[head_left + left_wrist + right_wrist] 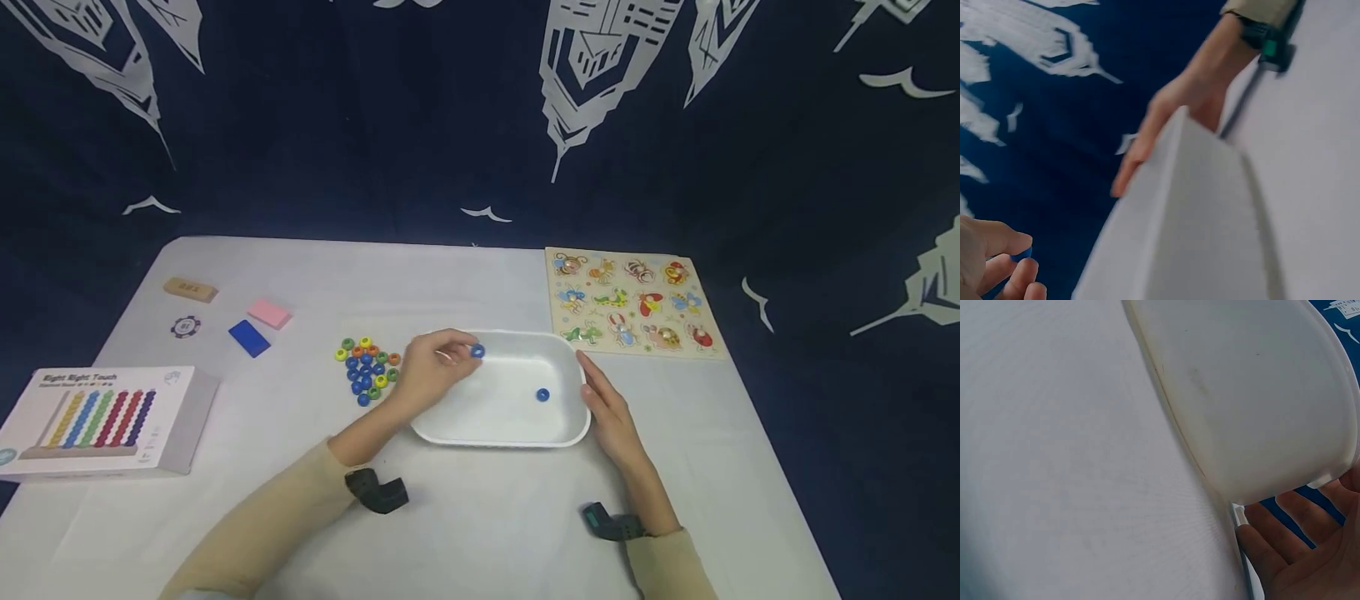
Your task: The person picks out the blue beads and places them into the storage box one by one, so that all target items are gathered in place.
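A small blue bead [477, 351] is pinched between the thumb and index finger of my left hand [435, 371], above the left part of a white tray [491, 417]. In the left wrist view the bead [1022, 254] shows between the fingertips, the other fingers loosely bent. Another blue bead [543, 395] lies inside the tray towards its right side. My right hand [617, 421] rests against the tray's right end, its fingers fairly straight along the rim. From the right wrist, its fingers [1275, 540] appear spread beside the tray's outer wall.
Left of the tray lies a loose group of coloured beads [366, 371]. A boxed toy [97, 421], a wooden block [191, 289], a round chip [185, 327], a pink card [269, 314] and a blue card [249, 338] are farther left. An insect puzzle board [630, 304] lies behind the tray.
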{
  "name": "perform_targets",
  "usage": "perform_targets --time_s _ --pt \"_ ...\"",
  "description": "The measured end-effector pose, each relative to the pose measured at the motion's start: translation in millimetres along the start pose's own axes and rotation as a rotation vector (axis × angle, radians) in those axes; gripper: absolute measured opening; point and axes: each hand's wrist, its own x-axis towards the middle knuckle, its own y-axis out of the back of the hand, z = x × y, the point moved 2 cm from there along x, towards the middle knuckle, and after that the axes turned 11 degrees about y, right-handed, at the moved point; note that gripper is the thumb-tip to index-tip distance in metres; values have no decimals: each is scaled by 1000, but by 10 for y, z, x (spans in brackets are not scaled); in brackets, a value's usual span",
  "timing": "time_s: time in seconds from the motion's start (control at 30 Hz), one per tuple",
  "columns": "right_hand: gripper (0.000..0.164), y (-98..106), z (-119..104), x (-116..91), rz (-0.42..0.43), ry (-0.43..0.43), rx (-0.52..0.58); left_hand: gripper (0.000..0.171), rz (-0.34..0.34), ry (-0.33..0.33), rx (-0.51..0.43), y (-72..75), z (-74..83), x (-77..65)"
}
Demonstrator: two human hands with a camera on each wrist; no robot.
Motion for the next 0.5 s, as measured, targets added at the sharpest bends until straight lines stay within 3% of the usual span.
perform_targets --time_s 0.13,0.23,0.33,0.5 --pt "45 -28 -3 16 -2 -10 8 20 -156 66 5 -474 -63 150" --pt "45 -40 -6 19 -6 -14 10 21 -215 123 70 -738 -154 225" --pt "45 -37 -14 13 -5 -15 4 21 -232 141 178 -913 -214 283" --pt "45 -16 -16 15 1 -11 -4 21 -237 135 324 -1055 -256 341"
